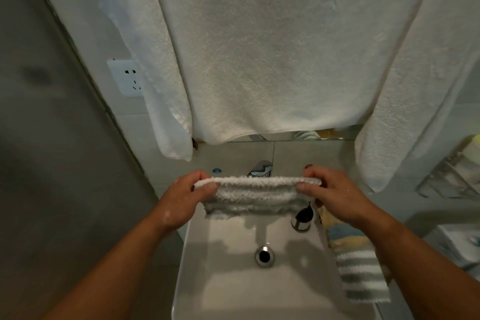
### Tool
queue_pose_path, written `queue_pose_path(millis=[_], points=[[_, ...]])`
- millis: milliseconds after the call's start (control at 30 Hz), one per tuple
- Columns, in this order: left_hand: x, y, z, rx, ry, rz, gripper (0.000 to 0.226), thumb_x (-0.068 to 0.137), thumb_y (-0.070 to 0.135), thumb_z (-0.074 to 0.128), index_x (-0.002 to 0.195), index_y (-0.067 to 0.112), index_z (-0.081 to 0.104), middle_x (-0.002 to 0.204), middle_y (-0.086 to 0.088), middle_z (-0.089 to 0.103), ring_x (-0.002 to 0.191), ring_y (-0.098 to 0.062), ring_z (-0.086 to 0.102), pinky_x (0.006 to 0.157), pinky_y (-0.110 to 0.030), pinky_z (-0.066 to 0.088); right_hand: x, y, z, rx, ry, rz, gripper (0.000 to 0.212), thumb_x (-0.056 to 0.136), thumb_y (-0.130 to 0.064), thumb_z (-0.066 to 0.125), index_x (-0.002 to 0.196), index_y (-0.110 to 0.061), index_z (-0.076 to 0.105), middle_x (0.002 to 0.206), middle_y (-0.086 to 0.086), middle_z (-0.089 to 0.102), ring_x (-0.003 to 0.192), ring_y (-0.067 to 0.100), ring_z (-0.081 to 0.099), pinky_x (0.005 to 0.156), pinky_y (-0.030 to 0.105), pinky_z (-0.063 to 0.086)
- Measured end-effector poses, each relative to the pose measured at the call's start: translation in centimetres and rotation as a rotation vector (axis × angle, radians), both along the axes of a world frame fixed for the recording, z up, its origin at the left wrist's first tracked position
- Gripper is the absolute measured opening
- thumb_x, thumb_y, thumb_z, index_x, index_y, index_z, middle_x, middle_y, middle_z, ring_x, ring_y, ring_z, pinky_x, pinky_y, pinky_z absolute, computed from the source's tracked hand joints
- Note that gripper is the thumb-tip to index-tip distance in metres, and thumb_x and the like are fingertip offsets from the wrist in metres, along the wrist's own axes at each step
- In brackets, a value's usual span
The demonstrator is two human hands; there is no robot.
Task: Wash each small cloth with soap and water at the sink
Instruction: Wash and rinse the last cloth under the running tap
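Left hand [188,196] and right hand [335,193] each pinch one end of a folded grey-and-white striped cloth [255,196], stretched taut between them above the sink basin [228,291], just before the faucet [261,169]; keeping it over the basin should catch drips; more striped cloths [355,265] lie on the right rim.

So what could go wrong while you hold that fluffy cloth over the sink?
The cloth is pinched only at its two ends by the left hand and right hand, so a slip would probably drop it into the sink. The soap pump stands right under the cloth's right end; a swing could tip it. The right forearm hangs over the striped cloths on the sink's edge and might brush them off.
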State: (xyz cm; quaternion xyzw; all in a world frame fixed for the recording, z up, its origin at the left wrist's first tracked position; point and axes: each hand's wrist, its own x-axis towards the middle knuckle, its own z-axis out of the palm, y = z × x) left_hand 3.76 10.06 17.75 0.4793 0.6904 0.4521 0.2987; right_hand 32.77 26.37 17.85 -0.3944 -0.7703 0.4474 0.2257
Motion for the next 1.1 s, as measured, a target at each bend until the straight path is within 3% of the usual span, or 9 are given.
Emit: queue_pose_path(millis=[100,233,300,367,467,633,767,933,1100], points=[[2.6,0.4,0.3,0.027,-0.403,0.089,0.024,0.103,0.024,0.054,0.079,0.025,0.058,0.072,0.006,0.059,0.067,-0.012,0.056,0.058,-0.030,0.050,-1.1,-1.1,0.6,-0.403,0.364,-0.110,0.005,0.088,-0.021,0.073,0.087,-0.017,0.071,0.078,0.004,0.072,0.071,0.025,0.067,0.062,0.034,0.053],[3.9,0.9,-1.1,0.025,-0.053,0.267,0.019,0.103,0.037,0.051,0.087,0.031,0.058,0.076,0.010,0.064,0.069,-0.010,0.058,0.064,-0.033,0.048,-2.6,-2.3,-0.2,-0.659,0.386,-0.329,0.019,0.095,-0.024,0.069,0.104,-0.008,0.074,0.095,0.014,0.078,0.087,0.034,0.075,0.078,0.048,0.061],[4.0,0.9,-1.5,0.023,0.120,0.293,0.015,0.102,0.039,0.052,0.090,0.030,0.057,0.080,0.009,0.064,0.073,-0.006,0.059,0.066,-0.031,0.046,-2.8,-2.5,-1.0,-0.610,0.333,-0.389,0.022,0.095,-0.029,0.069,0.101,-0.009,0.075,0.093,0.011,0.078,0.087,0.031,0.076,0.083,0.052,0.061],[4.2,0.7,-1.7,0.059,0.166,0.255,0.010,0.099,0.035,0.059,0.090,0.030,0.058,0.080,0.010,0.065,0.074,-0.004,0.061,0.062,-0.025,0.047,-2.8,-2.7,-1.2,-0.504,0.314,-0.427,0.026,0.097,-0.036,0.066,0.095,-0.012,0.076,0.089,0.007,0.078,0.083,0.026,0.076,0.076,0.043,0.063],[4.0,0.3,-1.3,0.132,-0.041,0.202,0.012,0.093,0.019,0.071,0.098,0.026,0.063,0.081,0.014,0.071,0.071,-0.001,0.066,0.059,-0.016,0.050,-2.7,-2.8,-0.5,-0.259,0.187,-0.468,0.042,0.101,-0.044,0.055,0.080,-0.014,0.073,0.076,0.001,0.073,0.069,0.014,0.070,0.052,0.020,0.051],[4.0,0.4,-0.4,0.095,-0.337,0.143,0.036,0.082,0.000,0.077,0.111,0.018,0.065,0.087,0.005,0.077,0.074,-0.012,0.073,0.057,-0.027,0.058,-2.6,-2.4,-0.5,-0.331,0.235,-0.466,0.048,0.102,-0.054,0.047,0.086,-0.016,0.072,0.083,0.002,0.076,0.079,0.018,0.073,0.074,0.036,0.060],[3.7,0.8,-0.8,0.054,-0.514,0.166,0.030,0.081,0.021,0.074,0.108,0.009,0.070,0.095,-0.011,0.077,0.081,-0.028,0.073,0.062,-0.038,0.059,-2.2,-2.8,0.5,-0.475,0.257,-0.262,0.027,0.102,-0.044,0.052,0.105,-0.021,0.067,0.098,0.003,0.075,0.084,0.018,0.073,0.061,0.027,0.055],[3.1,1.3,-1.7,0.093,-0.210,0.324,0.019,0.101,0.020,0.059,0.088,0.023,0.073,0.080,0.000,0.074,0.074,-0.016,0.068,0.069,-0.040,0.057,-1.3,-2.1,-0.4,-0.277,0.210,-0.165,0.014,0.099,-0.032,0.061,0.109,-0.023,0.062,0.098,-0.002,0.074,0.080,0.006,0.072,0.062,0.021,0.054],[3.4,1.6,-1.0,0.270,-0.230,0.404,0.032,0.101,0.020,0.058,0.087,0.046,0.069,0.082,0.015,0.069,0.079,-0.007,0.063,0.075,-0.034,0.053,-0.8,-1.0,-0.8,-0.247,0.342,-0.136,0.013,0.090,-0.010,0.071,0.097,-0.004,0.063,0.078,-0.002,0.071,0.075,0.015,0.069,0.062,0.026,0.056]])
